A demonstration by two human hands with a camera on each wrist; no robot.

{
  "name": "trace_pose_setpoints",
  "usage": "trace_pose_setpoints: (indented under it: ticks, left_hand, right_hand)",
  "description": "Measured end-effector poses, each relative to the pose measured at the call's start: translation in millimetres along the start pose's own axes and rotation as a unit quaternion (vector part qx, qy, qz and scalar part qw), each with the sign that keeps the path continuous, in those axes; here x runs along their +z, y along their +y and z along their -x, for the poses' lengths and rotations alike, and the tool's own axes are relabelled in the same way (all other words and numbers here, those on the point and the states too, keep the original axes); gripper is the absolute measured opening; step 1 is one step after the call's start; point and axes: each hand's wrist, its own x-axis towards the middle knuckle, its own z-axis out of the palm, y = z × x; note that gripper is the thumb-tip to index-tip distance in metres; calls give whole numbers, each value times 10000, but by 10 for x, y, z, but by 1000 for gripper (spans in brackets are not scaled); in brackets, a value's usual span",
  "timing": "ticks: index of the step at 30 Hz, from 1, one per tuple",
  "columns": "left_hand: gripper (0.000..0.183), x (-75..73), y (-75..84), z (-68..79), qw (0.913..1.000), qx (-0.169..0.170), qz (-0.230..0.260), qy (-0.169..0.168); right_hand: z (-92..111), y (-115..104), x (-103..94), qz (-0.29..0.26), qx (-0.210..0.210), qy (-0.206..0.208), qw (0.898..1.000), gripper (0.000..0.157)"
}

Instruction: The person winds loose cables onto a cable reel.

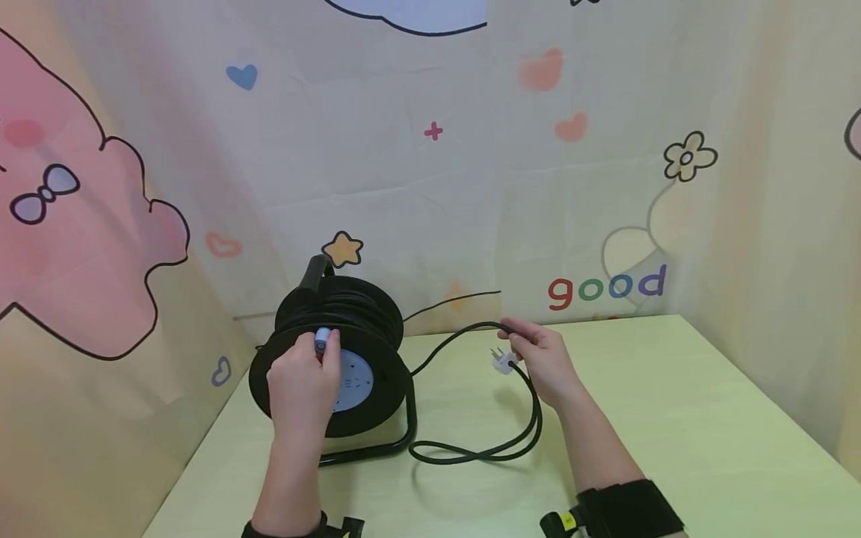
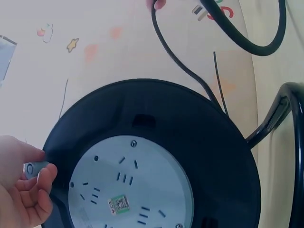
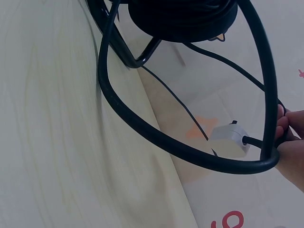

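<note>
A black cable reel (image 1: 390,359) stands on the table at left centre, dark cable wound between its discs. My left hand (image 1: 303,381) grips the small grey-blue crank knob (image 1: 322,339) on the reel's front disc; the left wrist view shows the fingers curled about this knob (image 2: 31,169). Beside it, the pale socket panel (image 2: 133,185) faces me. To the right of the reel, my right hand (image 1: 543,360) pinches the black cable (image 1: 447,340) above the table. From that hand hangs a loop of cable, with the white plug (image 3: 230,140) dangling close by, prongs outward.
The reel rests on a black tube stand (image 1: 412,411) and has a carrying handle (image 1: 312,275) on top. Pale yellow table (image 1: 673,418) extends to the right. Printed curtains (image 1: 430,172) close off the back and sides.
</note>
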Motion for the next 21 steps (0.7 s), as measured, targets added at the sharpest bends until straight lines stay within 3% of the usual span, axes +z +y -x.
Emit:
trace_pose_setpoints:
  ticks: [11, 21]
  left_hand:
    - [40, 105, 109, 80, 9981, 408, 58, -461]
    - [45, 150, 127, 94, 9951, 696, 287, -639]
  right_hand:
    - [0, 54, 72, -157, -111, -568, 9982, 37]
    - [7, 70, 90, 477, -286, -843, 9949, 35]
